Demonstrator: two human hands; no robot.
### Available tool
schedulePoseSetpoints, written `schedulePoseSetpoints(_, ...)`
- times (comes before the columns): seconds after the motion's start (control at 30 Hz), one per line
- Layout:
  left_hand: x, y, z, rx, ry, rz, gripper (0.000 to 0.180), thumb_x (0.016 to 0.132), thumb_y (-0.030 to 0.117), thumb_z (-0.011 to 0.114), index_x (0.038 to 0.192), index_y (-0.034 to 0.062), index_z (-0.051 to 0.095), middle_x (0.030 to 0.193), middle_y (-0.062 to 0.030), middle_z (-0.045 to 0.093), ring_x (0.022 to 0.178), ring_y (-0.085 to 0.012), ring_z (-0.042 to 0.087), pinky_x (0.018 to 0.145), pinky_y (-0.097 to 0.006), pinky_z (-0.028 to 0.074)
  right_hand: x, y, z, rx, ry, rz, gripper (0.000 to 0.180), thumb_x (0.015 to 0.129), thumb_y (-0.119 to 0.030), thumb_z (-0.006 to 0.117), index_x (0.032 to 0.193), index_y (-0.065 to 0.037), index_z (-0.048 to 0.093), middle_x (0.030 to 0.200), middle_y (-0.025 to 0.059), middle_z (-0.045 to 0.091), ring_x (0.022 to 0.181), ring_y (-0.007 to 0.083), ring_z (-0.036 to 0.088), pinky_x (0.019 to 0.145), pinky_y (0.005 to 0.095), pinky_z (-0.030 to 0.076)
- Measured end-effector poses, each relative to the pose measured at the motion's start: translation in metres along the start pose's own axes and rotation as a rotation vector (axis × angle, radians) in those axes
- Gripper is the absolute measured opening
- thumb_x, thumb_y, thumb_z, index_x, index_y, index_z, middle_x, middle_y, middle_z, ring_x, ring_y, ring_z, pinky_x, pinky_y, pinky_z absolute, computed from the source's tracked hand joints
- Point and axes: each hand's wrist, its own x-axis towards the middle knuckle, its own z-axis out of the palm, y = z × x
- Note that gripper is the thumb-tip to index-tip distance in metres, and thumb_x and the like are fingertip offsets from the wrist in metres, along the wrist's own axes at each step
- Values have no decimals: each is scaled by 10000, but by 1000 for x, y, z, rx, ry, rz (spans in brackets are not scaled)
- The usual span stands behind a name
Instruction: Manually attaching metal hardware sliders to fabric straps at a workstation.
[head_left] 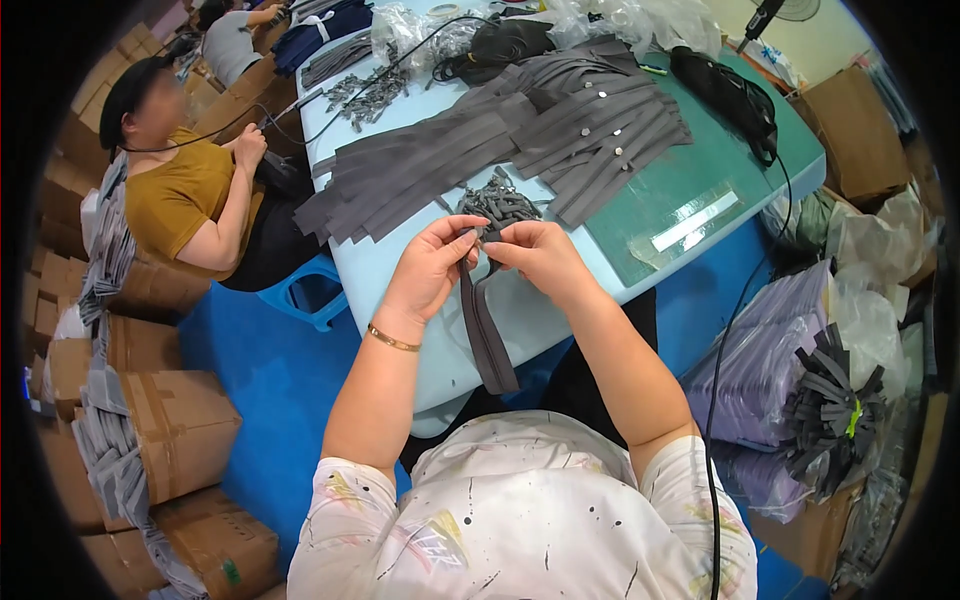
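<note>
A dark grey zipper tape (486, 340) hangs from my two hands, its lower end reaching past the near table edge. My left hand (430, 265) pinches the upper end between thumb and fingers. Against it, my right hand (545, 260) is closed in a pinch on the same end; a small piece between the fingertips is too hidden to make out. Just beyond my fingers lies a heap of small grey zipper pulls (495, 198). Behind it, many grey zipper tapes (410, 180) lie fanned across the table, with several small shiny round pieces on the right-hand ones.
The pale blue table (400, 290) carries a green mat (650, 215) at right, another heap of pulls (365, 95), and a black bag (725, 95). A cable (745, 290) runs down at right. A co-worker (190, 200) sits at left near cardboard boxes (180, 425).
</note>
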Motion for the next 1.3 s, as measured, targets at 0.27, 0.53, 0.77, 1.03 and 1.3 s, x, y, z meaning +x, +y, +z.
schedulePoseSetpoints(0.27,0,1,4,172,-22,-31,201,882,47,544,1070,-9,587,818,-1,547,724,-69,509,671,-204,422,0,5,-7,-142,0,83,178,744,-174,692,784,-9,642,668,13,615,585,51,517,496,226,390)
schedulePoseSetpoints(0.53,-1,0,7,206,-3,-18,195,879,43,544,1060,-13,591,811,-4,548,725,-73,503,667,-203,420,-3,16,-8,-135,42,-27,170,772,-172,690,821,-17,643,703,1,619,623,51,536,533,204,394)
schedulePoseSetpoints(0.77,-2,-2,5,138,-34,-45,194,879,46,550,1059,-14,592,827,-11,561,723,-73,509,662,-197,426,-7,12,-7,-128,31,-16,165,786,-154,676,852,-3,658,723,26,640,647,70,560,583,221,436)
schedulePoseSetpoints(1.03,-1,-2,5,167,-49,-54,201,877,38,549,1066,-12,593,842,-15,578,731,-76,519,670,-204,434,-9,9,-11,-81,2,3,167,791,-179,678,826,-18,656,695,-7,603,607,45,508,529,203,378)
schedulePoseSetpoints(1.3,-3,-1,8,232,-46,-28,202,867,56,563,1058,9,611,872,2,589,758,-63,521,679,-184,431,-7,13,-11,-92,44,-5,182,799,-177,672,848,-6,634,727,9,617,651,55,544,577,201,428)
